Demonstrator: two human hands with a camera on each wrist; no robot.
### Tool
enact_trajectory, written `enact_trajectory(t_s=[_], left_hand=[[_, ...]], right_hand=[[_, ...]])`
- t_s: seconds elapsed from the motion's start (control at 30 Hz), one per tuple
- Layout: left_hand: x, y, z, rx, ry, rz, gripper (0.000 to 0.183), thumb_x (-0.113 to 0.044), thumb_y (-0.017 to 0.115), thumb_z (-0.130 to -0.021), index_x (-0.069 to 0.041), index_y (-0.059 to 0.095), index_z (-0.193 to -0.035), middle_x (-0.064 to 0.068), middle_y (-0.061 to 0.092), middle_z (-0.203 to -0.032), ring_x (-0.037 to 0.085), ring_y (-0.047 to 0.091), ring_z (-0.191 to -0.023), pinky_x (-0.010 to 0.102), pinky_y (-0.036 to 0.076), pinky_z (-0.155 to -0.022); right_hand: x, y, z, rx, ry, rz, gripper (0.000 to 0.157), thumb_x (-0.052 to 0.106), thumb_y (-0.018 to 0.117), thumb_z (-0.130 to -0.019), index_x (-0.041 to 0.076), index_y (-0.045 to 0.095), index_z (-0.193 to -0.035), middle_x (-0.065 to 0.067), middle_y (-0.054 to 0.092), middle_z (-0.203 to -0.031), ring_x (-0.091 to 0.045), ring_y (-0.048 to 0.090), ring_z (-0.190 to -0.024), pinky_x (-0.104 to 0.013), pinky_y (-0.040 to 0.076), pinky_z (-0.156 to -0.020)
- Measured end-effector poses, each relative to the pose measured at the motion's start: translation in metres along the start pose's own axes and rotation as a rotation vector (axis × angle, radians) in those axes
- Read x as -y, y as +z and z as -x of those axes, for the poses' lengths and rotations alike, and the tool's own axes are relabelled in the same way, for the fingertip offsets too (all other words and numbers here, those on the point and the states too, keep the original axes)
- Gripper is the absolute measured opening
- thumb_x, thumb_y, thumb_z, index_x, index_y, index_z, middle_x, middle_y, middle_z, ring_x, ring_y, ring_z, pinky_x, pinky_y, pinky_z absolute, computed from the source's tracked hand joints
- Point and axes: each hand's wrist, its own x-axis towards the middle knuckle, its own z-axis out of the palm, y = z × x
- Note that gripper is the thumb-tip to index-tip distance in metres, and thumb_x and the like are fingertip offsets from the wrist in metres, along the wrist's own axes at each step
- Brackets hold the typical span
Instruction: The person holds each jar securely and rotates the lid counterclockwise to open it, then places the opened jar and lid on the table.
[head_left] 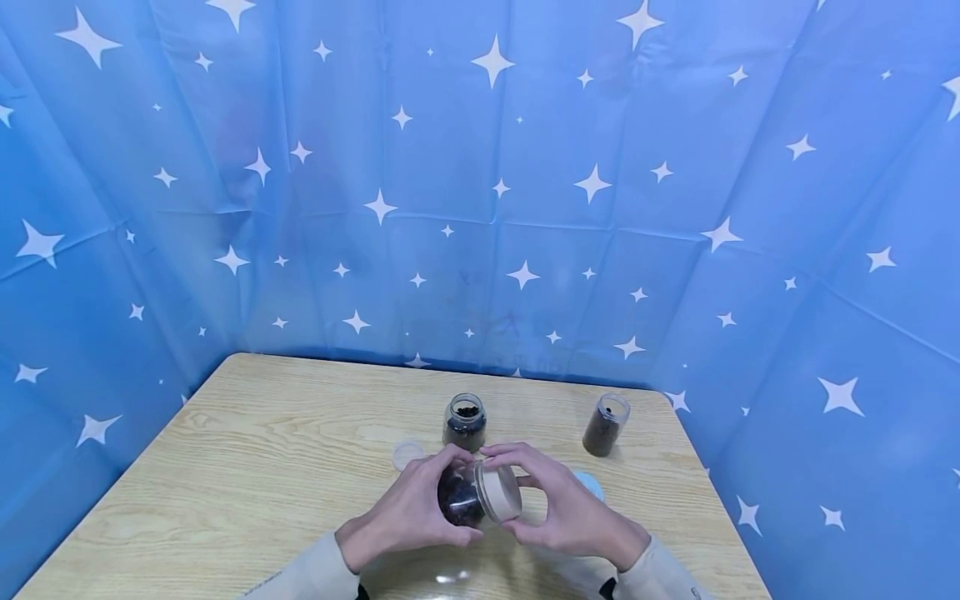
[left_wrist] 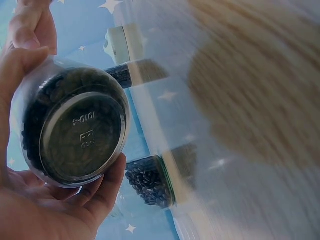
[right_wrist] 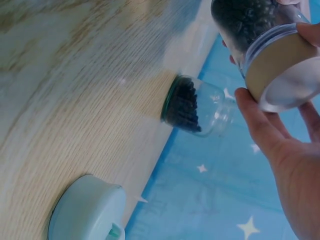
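A clear glass jar (head_left: 459,496) of dark beans is tilted over the near part of the table, its beige lid (head_left: 501,493) facing right. My left hand (head_left: 405,510) grips the jar's body, thumb on the near side and fingers round the far side. With fingertips and thumb, my right hand (head_left: 562,504) holds the lid's edge. In the right wrist view the lid (right_wrist: 282,67) sits at the jar's mouth. Embossed marks show on the jar's base (left_wrist: 82,140) in the left wrist view.
Just beyond my hands stands an open jar (head_left: 464,427) part-filled with dark beans. A taller open jar (head_left: 602,429) with dark contents is at the back right. A clear round lid (head_left: 408,455) lies left; a light-blue lid (head_left: 591,485) lies behind my right hand. A starry blue curtain (head_left: 450,167) hangs behind.
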Motion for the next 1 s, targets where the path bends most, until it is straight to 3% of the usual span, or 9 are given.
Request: enact_trajectory(t_s=[0.4,0.63,0.83,1.0], left_hand=[[0.0006,0.0008,0.0003,-0.004,0.004,0.000,0.086,-0.041,0.110,-0.072,-0.024,0.065,-0.144,-0.007,0.082,-0.131,0.006,0.075,-0.115,0.031,0.064,-0.102],[-0.0004,0.0011,0.0001,-0.001,0.000,0.002,0.085,-0.042,0.110,-0.072,-0.024,0.066,-0.143,-0.008,0.082,-0.128,0.005,0.074,-0.113,0.030,0.064,-0.101],[-0.0007,0.0013,-0.0002,0.002,0.002,0.007,0.084,-0.042,0.110,-0.073,-0.024,0.066,-0.142,-0.008,0.082,-0.128,0.005,0.075,-0.113,0.031,0.064,-0.101],[-0.0007,0.0018,-0.0002,0.007,0.003,0.004,0.084,-0.043,0.109,-0.073,-0.025,0.066,-0.142,-0.008,0.082,-0.128,0.005,0.075,-0.112,0.030,0.064,-0.101]], right_hand=[[0.0015,0.0023,-0.0002,-0.020,0.007,-0.008,0.068,0.021,0.088,-0.107,0.020,0.056,-0.167,-0.017,0.060,-0.169,-0.029,0.066,-0.152,-0.043,0.072,-0.104],[0.0005,0.0047,0.0012,-0.060,0.095,-0.019,0.078,0.027,0.090,-0.105,0.022,0.050,-0.172,-0.007,0.061,-0.168,-0.023,0.068,-0.146,-0.042,0.071,-0.105],[0.0006,0.0050,0.0010,-0.063,0.154,-0.052,0.077,0.027,0.092,-0.103,0.014,0.054,-0.169,-0.012,0.060,-0.169,-0.028,0.066,-0.149,-0.040,0.070,-0.108],[0.0020,0.0036,0.0010,-0.053,0.214,-0.084,0.075,0.030,0.093,-0.102,0.015,0.058,-0.166,-0.011,0.062,-0.168,-0.027,0.067,-0.148,-0.038,0.070,-0.107]])
